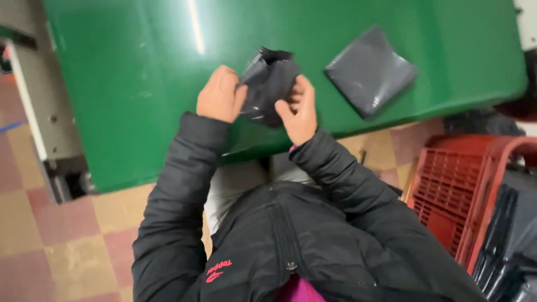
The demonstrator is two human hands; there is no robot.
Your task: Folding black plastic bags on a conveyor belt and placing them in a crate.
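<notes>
While both clamp it, left hand point(219, 94), right hand point(299, 109), crumpled grey bag point(268, 84) upright, mouth pointing away, above green table point(140, 67)

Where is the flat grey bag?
In the head view, the flat grey bag lies on the green table, to the right of the right hand and above the red crate.

Head view, steeply downward, close.
</notes>
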